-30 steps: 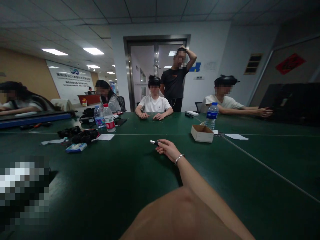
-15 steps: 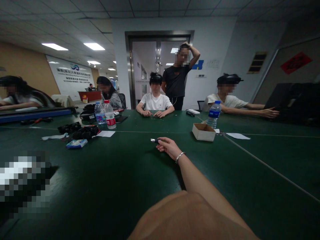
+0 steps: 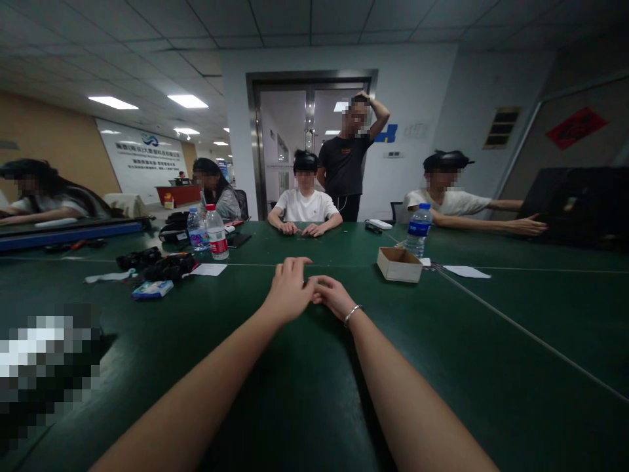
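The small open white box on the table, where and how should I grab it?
I'd pinch the box by the rim of its near wall, coming from your side: its open top faces up, so a thumb could go outside and fingers inside. The blue-capped bottle stands close behind, probably making the far side awkward.

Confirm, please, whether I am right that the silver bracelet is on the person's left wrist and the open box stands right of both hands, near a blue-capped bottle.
Not quite: the head view shows the silver bracelet on the wrist of the right hand, not the left hand. The open box does stand right of both hands, near a blue-capped bottle.
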The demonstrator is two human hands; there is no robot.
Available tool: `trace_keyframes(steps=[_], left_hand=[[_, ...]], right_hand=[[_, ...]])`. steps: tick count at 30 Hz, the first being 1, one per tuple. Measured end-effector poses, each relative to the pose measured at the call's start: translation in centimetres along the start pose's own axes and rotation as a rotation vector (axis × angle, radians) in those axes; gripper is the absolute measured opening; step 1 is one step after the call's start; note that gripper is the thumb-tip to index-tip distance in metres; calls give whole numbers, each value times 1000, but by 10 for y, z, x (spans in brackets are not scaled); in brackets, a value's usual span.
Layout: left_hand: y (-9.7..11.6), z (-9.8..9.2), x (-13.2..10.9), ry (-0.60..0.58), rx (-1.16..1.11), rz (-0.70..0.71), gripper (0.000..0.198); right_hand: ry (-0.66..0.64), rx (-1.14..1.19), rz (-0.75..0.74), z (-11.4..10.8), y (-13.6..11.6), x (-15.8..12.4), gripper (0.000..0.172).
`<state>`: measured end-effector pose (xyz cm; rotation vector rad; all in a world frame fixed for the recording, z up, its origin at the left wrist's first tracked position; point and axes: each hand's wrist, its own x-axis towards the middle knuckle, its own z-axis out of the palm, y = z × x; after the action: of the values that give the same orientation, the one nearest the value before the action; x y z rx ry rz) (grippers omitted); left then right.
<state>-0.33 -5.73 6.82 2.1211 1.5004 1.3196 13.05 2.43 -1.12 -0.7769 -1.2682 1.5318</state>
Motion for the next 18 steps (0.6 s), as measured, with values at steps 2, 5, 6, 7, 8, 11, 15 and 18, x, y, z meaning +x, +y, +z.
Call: trace_keyframes(steps=[2,5,6,7,8,11,15,18], left_hand=[[-39,17,16,26,-18,-290,35],[-75,36,19,-39,-193,-518,46],[-81,40,17,-59,-235,-526,47],[-85,42,14,-76,-258,-512,48],[-87,44,11,-87,-269,-489,47],[-91,44,6,-96,-259,-418,39],[-94,44,7,-94,-279,-372,28],[-95,46,6,-83,-315,-346,26]], right_hand=[[3,-17,8,1,0,-1,27],[1,-74,18,1,0,0,24],[-1,-90,17,1,1,0,23],[-5,-104,18,1,1,1,22],[-8,-114,18,1,1,1,22],[-11,-134,23,1,1,2,22],[-9,-154,27,2,0,2,21],[-4,-160,29,2,-1,2,20]])
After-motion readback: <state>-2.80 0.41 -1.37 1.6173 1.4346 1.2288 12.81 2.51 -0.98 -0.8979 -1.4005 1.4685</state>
